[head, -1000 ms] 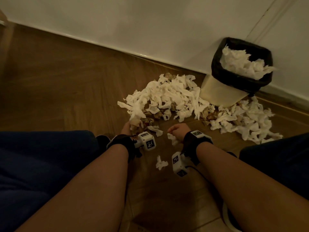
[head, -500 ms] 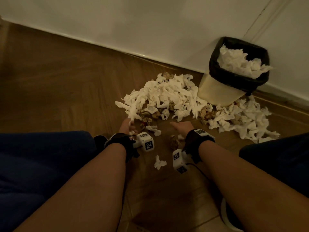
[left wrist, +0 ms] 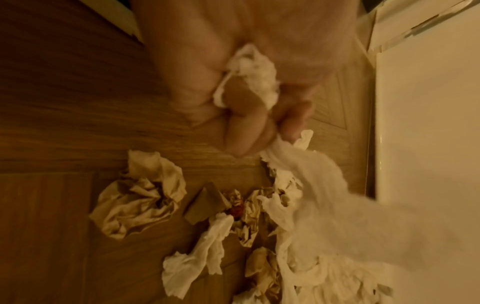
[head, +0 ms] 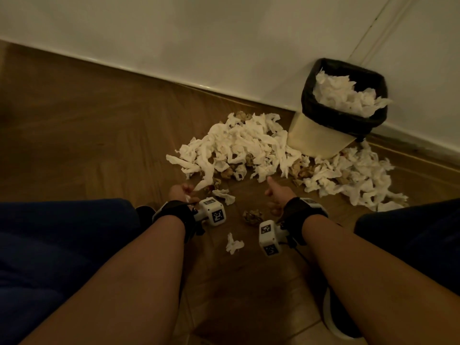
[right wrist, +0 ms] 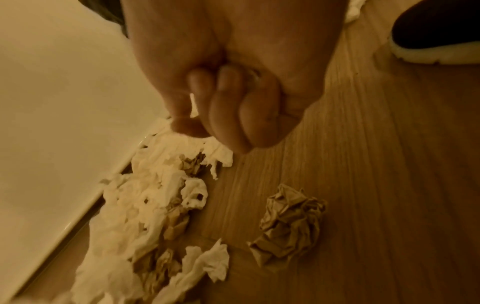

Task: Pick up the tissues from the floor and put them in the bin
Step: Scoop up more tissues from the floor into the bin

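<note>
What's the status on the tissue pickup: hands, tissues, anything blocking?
Left hand grips white tissue. Right hand curled, apparently empty. Big tissue pile still on floor; bin nearly full. Brown paper ball near right hand.

Both bare forearms reach forward and down, left hand (head: 179,192) fingers curled around white tissue (left wrist: 253,72), right hand (head: 276,195) curled, holding nothing visible

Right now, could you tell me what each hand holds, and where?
The left hand grips white tissue bunched in its palm. The right hand is curled; whether it holds anything cannot be told.
</note>
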{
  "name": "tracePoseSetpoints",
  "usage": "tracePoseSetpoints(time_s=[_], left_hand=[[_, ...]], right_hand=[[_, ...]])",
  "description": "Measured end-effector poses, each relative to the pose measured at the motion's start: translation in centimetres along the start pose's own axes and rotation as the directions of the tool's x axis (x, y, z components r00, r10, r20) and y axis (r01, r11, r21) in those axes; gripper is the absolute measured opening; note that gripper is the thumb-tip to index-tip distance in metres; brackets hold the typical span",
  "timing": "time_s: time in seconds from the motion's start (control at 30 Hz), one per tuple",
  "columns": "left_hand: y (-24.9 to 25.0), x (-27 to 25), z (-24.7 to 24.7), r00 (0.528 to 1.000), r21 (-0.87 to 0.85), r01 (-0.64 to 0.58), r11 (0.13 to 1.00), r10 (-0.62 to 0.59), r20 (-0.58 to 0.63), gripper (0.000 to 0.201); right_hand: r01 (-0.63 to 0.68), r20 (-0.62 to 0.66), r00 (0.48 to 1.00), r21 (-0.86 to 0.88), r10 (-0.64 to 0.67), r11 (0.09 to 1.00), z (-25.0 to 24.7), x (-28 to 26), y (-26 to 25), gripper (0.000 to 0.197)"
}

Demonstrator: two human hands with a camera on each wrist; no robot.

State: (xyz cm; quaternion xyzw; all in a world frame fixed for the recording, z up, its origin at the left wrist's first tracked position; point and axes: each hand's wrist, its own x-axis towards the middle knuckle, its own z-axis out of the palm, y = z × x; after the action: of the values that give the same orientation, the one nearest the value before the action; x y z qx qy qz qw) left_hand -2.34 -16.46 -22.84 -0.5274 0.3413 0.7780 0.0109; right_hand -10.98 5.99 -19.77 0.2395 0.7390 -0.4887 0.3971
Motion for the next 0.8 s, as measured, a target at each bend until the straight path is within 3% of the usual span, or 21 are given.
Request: tracePoseSetpoints(time_s=[0.1,0.2,0.27,0.33,0.4,0.47,0.57,0.67,0.8], left_hand=[[-0.1,0.1,-0.1,1.000,-0.098,-0.002,0.995,0.000,-0.015,0.030],[-0.2,-0.1,0.3,0.996,0.131,-0.048,0.990,0.038,0.081,0.035],[0.3,-0.2,0.9,0.987,0.344,-0.120,0.931,0.073,0.146,0.039],[0.9,-0.6,1.3,0.985,0.444,-0.119,0.888,0.049,0.165,0.045],[1.0,-1.2,1.4,0.980,0.384,-0.101,0.918,0.024,0.199,0.045],[0.7,-2.2,1.5,0.972,0.148,0.008,0.989,-0.043,0.231,0.046],[0.4,-2.7,1.8,0.992,0.006,0.063,0.998,-0.063,0.106,0.027],[-0.1,-2.1,1.7,0.997,0.153,-0.059,0.987,0.065,-0.033,0.026],[-1.4,-1.9,1.8,0.995,0.270,-0.079,0.960,0.092,-0.038,0.027]], right_hand=[[-0.030,-0.021,0.999,0.057,0.031,0.998,-0.2,-0.1,-0.2,0.043],[-0.072,0.016,0.997,0.094,0.071,0.993,-0.4,-0.2,-0.2,0.030],[-0.078,0.062,0.996,0.150,0.069,0.986,-0.6,-0.3,-0.2,0.024],[-0.089,0.098,0.993,0.215,0.069,0.973,-0.9,-0.5,-0.4,0.026],[-0.086,0.116,0.992,0.290,0.054,0.953,-1.2,-0.6,-0.4,0.029],[-0.064,0.088,0.995,0.344,0.035,0.937,-1.6,-0.8,-0.5,0.033],[-0.017,0.032,0.999,0.380,0.005,0.925,-2.4,-1.0,-0.5,0.038],[0.004,0.018,1.000,0.353,-0.011,0.935,-3.1,-1.4,-0.5,0.043],[-0.020,0.098,0.995,0.378,-0.018,0.925,-4.4,-1.7,0.0,0.052]])
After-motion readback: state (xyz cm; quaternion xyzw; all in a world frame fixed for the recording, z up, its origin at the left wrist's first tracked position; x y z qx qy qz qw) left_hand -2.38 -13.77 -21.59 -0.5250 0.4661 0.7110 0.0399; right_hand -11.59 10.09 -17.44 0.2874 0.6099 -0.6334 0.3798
